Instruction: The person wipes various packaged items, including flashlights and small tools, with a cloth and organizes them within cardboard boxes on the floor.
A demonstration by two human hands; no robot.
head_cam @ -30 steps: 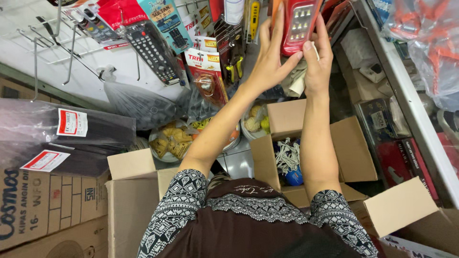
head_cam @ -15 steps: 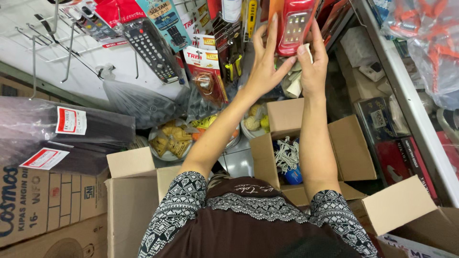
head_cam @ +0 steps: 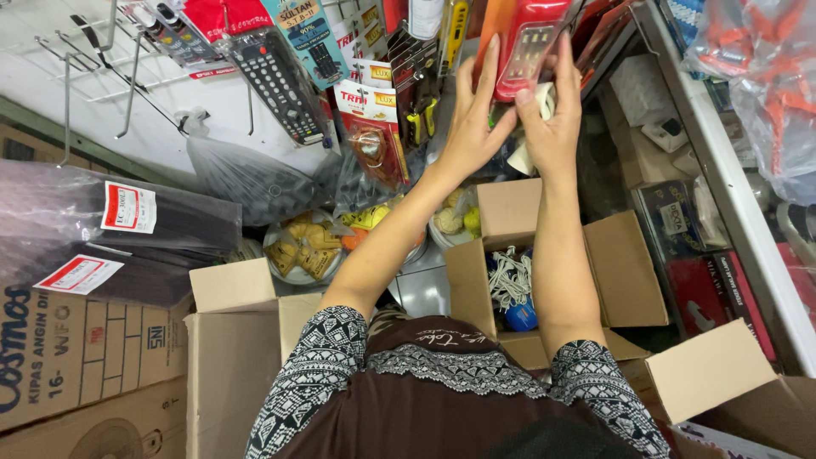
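Both hands are raised to a red packaged item (head_cam: 531, 42) at the top of the view, among hanging goods. The left hand (head_cam: 472, 119) lies flat along its left side with the fingers stretched up and only lightly curled. The right hand (head_cam: 552, 119) holds the lower right side, the thumb pressed on the front, and a small white piece (head_cam: 544, 98) is pinched under it.

To the left hang a black remote control in a clear bag (head_cam: 276, 72), a card package with red and white print (head_cam: 370, 123) and a yellow tool (head_cam: 456, 25). Two long black bundles in plastic (head_cam: 110, 229) lie at the left, each with one white label with a red border.

Below the arms stands an open cardboard box (head_cam: 510, 212); inside it are a bunch of white cord (head_cam: 508, 276) and one blue round thing (head_cam: 520, 316). A second open cardboard box (head_cam: 234, 331) is at the lower left, its inside hidden. Between them, a round bowl (head_cam: 302, 246) holds small yellow packets. A large printed carton (head_cam: 76, 348) with blue letters fills the left corner
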